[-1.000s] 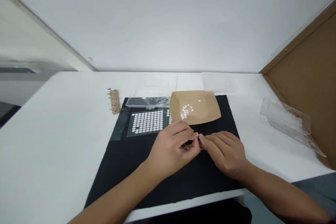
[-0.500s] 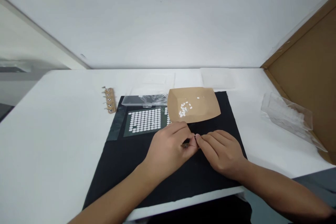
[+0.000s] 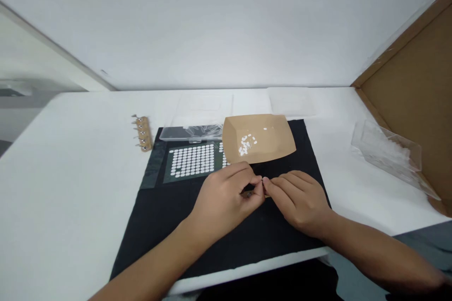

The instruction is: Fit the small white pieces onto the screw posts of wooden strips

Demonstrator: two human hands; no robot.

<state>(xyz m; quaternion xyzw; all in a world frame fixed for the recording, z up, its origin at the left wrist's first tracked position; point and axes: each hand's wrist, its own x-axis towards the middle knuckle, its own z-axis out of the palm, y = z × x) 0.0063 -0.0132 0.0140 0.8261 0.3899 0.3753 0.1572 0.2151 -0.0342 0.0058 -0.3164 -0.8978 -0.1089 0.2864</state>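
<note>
Over the black mat (image 3: 233, 249), my left hand (image 3: 229, 193) and my right hand (image 3: 298, 200) meet fingertip to fingertip. Both are closed in a pinch, and whatever lies between the tips is too small to make out. Below them, a tan piece (image 3: 267, 195) with something shiny on it shows only in part, mostly covered by the fingers. Just beyond the hands stands a brown paper tray (image 3: 275, 143) with small white oval pieces (image 3: 243, 146) in it. Rows of white oval stickers (image 3: 192, 160) on a dark sheet lie left of the tray.
At the mat's far edge lies a clear plastic case (image 3: 176, 134) holding thin clear pieces. A cork-coloured strip with metal pins (image 3: 143, 134) stands at the left. Rightward are a clear box (image 3: 386, 148) and a cardboard box (image 3: 416, 70). Clear lids (image 3: 291, 101) rest near the wall.
The view has shifted slightly. Both hands keep their fingertips together at almost the same spot, and a little more of the tan piece shows beneath them.
</note>
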